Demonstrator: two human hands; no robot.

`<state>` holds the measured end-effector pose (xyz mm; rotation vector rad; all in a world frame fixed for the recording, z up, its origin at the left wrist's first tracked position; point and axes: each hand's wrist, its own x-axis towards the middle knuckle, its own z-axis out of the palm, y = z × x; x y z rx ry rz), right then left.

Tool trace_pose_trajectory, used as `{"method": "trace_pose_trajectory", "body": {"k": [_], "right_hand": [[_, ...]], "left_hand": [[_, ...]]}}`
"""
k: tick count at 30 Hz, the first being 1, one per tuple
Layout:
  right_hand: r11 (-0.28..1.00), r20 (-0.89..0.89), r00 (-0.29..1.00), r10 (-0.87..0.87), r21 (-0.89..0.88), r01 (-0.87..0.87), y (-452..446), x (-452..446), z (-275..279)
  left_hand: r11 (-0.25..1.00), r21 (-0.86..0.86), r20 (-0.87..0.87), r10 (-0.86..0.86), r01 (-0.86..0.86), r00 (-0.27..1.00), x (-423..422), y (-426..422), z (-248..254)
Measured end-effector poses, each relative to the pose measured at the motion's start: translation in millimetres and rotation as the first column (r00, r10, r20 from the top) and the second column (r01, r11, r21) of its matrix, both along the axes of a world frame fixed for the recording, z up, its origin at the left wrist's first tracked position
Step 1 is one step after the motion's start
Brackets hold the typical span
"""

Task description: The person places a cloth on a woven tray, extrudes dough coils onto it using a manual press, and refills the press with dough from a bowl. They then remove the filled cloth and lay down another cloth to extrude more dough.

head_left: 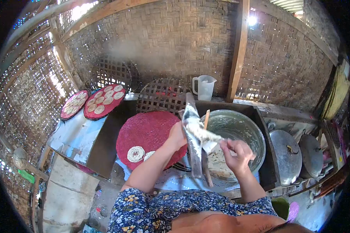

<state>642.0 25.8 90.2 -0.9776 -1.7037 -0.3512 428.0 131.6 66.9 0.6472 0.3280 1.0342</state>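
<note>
My left hand (177,136) is wrapped round a long, dough-smeared wooden press (196,159), tilted up between the red tray and the basin; its fingertips are partly hidden. Over the basin, my right hand (237,155) is closed, pinching the end of a strip of pale dough (210,135) that reaches the press. A small white flat piece (209,147) shows just under the strip; I cannot tell what it is. The round red tray (151,130) bears a coil of pale noodle strands (135,154) and another partly behind my left forearm. The large metal basin (256,134) has dough smeared inside.
A wooden stick (206,119) stands in the basin. Behind it is a clear plastic jug (205,86), beside a woven basket (163,93). Two red trays with noodle coils (104,101) lean at the left. Lidded metal pots (286,155) stand at the right.
</note>
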Motion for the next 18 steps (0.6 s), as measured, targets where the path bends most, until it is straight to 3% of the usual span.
{"method": "trace_pose_trajectory", "body": {"k": [1, 2, 3, 4, 6, 7, 8, 10, 12, 13, 14, 15, 16, 17, 18], "right_hand": [[0.99, -0.087, 0.993, 0.074, -0.113, -0.084, -5.5, 1.9, -0.5], [0.96, -0.182, 0.974, 0.137, -0.217, -0.176, -12.9, 3.3, 0.8], [0.911, -0.28, 0.941, 0.188, -0.308, -0.273, -16.2, 4.1, 1.6], [0.931, -0.301, 0.949, 0.09, -0.312, -0.188, -10.9, 4.7, 1.4], [0.941, -0.337, 0.934, -0.116, -0.339, -0.006, 8.6, 5.6, -0.2], [0.986, -0.256, 0.96, -0.114, -0.147, 0.078, 19.3, 6.0, 0.7], [0.99, -0.181, 0.978, -0.099, -0.117, 0.078, 17.6, 6.7, -0.6], [0.997, -0.027, 0.998, -0.063, -0.055, 0.061, 16.2, 6.7, -1.7], [0.995, 0.022, 0.999, 0.036, -0.091, -0.034, -0.3, 3.4, 0.8], [0.956, -0.073, 0.986, 0.15, -0.245, -0.164, -11.2, 3.8, 0.2], [0.876, -0.185, 0.952, 0.244, -0.378, -0.298, -19.3, 6.5, -3.0], [0.842, -0.265, 0.936, 0.23, -0.429, -0.328, -23.1, 17.6, -9.9], [0.803, -0.344, 0.915, 0.209, -0.474, -0.362, -24.5, 25.9, -10.1], [0.749, -0.624, 0.768, 0.145, -0.438, -0.497, -29.0, 31.8, -3.5], [0.792, -0.567, 0.823, -0.042, -0.521, -0.318, -27.5, 43.4, -2.1]], "left_hand": [[0.914, 0.367, -0.401, 0.323, -0.172, 0.858, 0.2, -10.1, 6.2], [0.908, 0.406, -0.537, 0.327, -0.102, 0.777, -7.7, -2.6, -2.4], [0.934, 0.346, -0.453, 0.252, -0.092, 0.855, -8.6, 0.3, -2.5], [0.955, 0.286, -0.355, 0.176, -0.073, 0.918, -8.8, 1.7, -1.5], [0.815, 0.569, -0.388, 0.386, -0.112, 0.837, 5.0, -15.7, 10.7], [0.738, 0.665, -0.406, 0.491, -0.12, 0.771, 11.6, -31.5, 22.7], [0.59, 0.8, -0.568, 0.688, 0.108, 0.451, 11.0, -23.1, 13.0], [0.65, 0.74, -0.663, 0.661, 0.174, 0.351, 10.0, -19.0, 6.6], [0.846, 0.528, -0.525, 0.395, -0.075, 0.753, -2.1, 1.4, -27.7], [0.805, 0.588, -0.594, 0.494, -0.077, 0.635, -8.7, -4.2, -19.5], [0.988, 0.013, -0.324, 0.152, -0.157, 0.934, -13.9, 4.5, -14.8], [0.923, 0.322, -0.271, 0.302, -0.209, 0.914, -20.6, 5.3, -9.9], [0.921, 0.292, -0.261, 0.337, -0.259, 0.905, -30.4, 1.2, 0.4], [0.914, 0.263, -0.251, 0.373, -0.308, 0.893, -40.2, -2.9, 10.6], [0.905, 0.233, -0.242, 0.409, -0.356, 0.88, -50.0, -7.0, 20.6]]}}
